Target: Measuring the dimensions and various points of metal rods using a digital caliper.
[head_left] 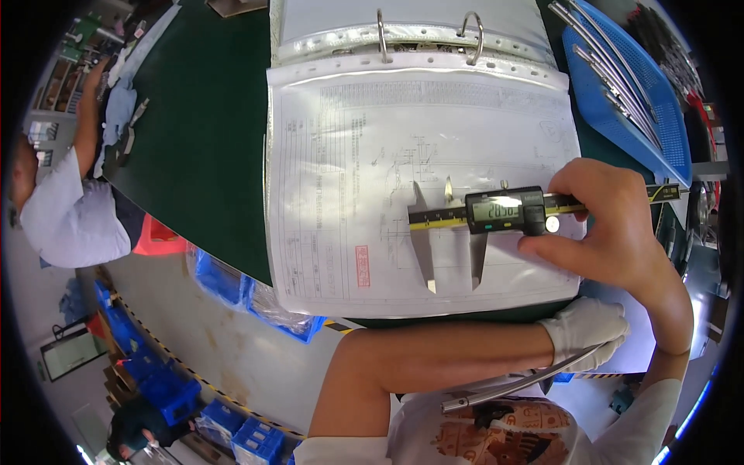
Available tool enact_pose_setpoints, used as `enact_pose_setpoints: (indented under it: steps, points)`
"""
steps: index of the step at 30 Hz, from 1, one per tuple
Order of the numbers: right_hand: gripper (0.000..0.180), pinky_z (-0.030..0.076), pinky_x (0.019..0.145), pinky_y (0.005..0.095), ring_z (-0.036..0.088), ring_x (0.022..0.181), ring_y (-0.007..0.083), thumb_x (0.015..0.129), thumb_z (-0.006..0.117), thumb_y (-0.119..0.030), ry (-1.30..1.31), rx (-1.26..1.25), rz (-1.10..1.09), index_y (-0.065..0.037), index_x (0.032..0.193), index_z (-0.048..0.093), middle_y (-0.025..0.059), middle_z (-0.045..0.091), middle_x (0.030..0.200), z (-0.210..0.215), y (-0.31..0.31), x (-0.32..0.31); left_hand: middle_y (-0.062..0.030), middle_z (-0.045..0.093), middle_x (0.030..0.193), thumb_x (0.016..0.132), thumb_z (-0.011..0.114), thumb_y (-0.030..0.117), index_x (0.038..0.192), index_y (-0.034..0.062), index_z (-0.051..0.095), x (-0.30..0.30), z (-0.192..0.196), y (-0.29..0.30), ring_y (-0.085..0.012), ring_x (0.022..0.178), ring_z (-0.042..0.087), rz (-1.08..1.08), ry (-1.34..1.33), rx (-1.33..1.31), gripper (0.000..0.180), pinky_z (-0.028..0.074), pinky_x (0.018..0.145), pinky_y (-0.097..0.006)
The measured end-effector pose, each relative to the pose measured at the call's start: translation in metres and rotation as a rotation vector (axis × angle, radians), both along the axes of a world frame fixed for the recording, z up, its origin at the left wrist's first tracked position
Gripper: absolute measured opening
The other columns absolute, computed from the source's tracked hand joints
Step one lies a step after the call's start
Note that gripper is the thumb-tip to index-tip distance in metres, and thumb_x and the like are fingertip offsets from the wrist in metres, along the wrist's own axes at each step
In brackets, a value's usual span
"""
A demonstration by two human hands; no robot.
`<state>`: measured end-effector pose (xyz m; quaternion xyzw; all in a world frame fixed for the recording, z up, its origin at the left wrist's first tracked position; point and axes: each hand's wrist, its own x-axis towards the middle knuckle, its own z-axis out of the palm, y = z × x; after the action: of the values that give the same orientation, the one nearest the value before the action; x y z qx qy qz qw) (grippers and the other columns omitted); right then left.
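Note:
My bare right hand (612,221) grips a digital caliper (508,211) by its slider and beam. The caliper's jaws stand apart with nothing between them, over a sheet with a line drawing (333,194) in a clear sleeve. My left hand (590,332), in a white glove, is closed around a slim metal rod (496,394) with a hole near its tip. This rod slants down to the left in front of my shirt. The glove hides the rod's other end.
The sleeve belongs to a ring binder (473,39) on a green table (201,101). A blue basket (674,139) of metal rods stands at the far right. At left, another person (77,209) works at the table; blue crates (256,442) stand on the floor.

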<state>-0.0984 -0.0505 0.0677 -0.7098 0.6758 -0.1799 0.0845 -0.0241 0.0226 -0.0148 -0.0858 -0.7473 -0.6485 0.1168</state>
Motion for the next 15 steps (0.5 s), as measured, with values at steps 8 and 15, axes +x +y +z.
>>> enact_pose_setpoints:
  steps: [8, 15]
  points:
    - [0.039, 0.034, 0.040, 0.0310, 0.048, 0.046, 0.0241, 0.053, 0.076, -0.035, -0.125, 0.132, 0.016, -0.006, 0.064, 0.052, 0.0064, 0.046, 0.052, 0.001, 0.009, 0.005, -0.0112, 0.056, 0.070, 0.076, 0.051, 0.011, 0.065, 0.0058, 0.058, 0.003, -0.002, -0.005, -0.0298, 0.064, 0.056, 0.041, -0.025, -0.045, 0.014, 0.045, 0.059, -0.038]
    - [0.039, 0.034, 0.038, 0.0318, 0.048, 0.042, 0.0243, 0.057, 0.073, -0.040, -0.160, 0.197, 0.077, -0.006, 0.065, 0.056, 0.0045, 0.047, 0.051, 0.003, 0.019, 0.014, -0.0111, 0.055, 0.071, 0.077, 0.052, 0.011, 0.067, 0.0057, 0.057, 0.005, -0.003, 0.005, -0.0295, 0.065, 0.055, -0.006, -0.102, 0.087, 0.012, 0.044, 0.059, -0.037]
